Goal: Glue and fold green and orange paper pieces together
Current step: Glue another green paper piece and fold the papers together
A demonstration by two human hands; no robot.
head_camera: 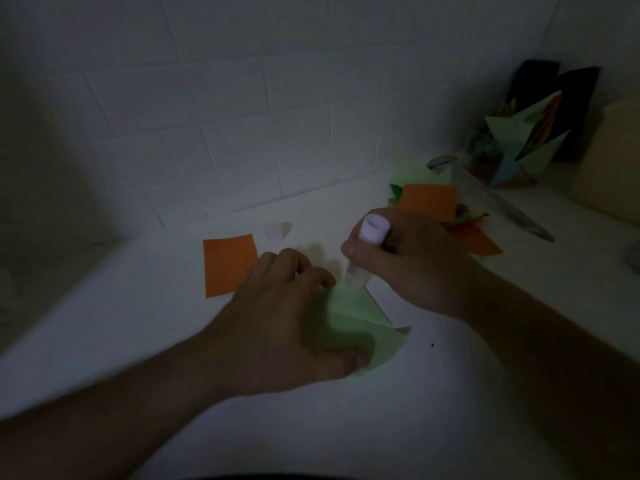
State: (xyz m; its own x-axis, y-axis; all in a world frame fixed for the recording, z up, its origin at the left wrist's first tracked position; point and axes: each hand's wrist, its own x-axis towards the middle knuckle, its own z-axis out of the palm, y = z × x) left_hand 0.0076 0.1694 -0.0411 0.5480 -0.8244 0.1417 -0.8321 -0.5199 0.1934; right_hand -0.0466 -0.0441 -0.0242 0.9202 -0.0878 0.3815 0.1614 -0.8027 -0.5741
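A folded light green paper piece (363,327) lies on the white table (138,341) in the middle. My left hand (287,313) rests on its left side, with fingers curled and the thumb on the lower edge, holding it down. My right hand (408,261) grips a white glue stick (367,244) upright, its lower tip touching the green paper's top corner. An orange square (228,265) lies flat to the left, partly under my left hand. A second orange square (427,201) sits on a pile of folded pieces behind my right hand.
A small translucent cap (276,231) lies behind the orange square. A clear tube-like item with a metal end (491,195) lies at the right. Finished colourful folded models (523,147) stand at the back right against a white brick wall (207,116). The scene is dim.
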